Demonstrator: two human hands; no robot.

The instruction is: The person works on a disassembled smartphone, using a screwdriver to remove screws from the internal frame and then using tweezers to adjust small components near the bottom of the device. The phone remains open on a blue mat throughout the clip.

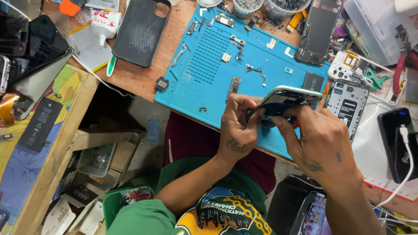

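Hands are meeting over the near edge of a blue work mat (pixel 204 74), just right of the frame's centre, and both are gripping an opened phone body (pixel 287 98) tilted up on its edge. The left hand (pixel 237 130) is curling its fingers around the phone's lower left end, thumb pressing against the dark inside. The right hand (pixel 320 141) is closing over the phone's lower right side, its fingers pinching at the dark interior; whether a small tool is sitting between those fingers cannot be told, though a speck of red is showing there.

Small parts are lying scattered across the mat: a narrow circuit board (pixel 234 85) just above the left hand, metal brackets and screws further up, and a small dark square part (pixel 312 81) to the right. Beyond the mat, at the upper edge of the frame, a second dismantled phone (pixel 318 30) is resting face open beside tubs of screws (pixel 247 6). A black phone case (pixel 141 30) is lying on the wooden surface (pixel 135 76) in the upper left centre, with a glue tube (pixel 104 24) beside it. Dark phones and screens (pixel 35 48) are stacking up at the far left. At the right, a white phone frame (pixel 346 102) is lying flat, and a black phone (pixel 396 139) is charging on a white cable (pixel 407 161).
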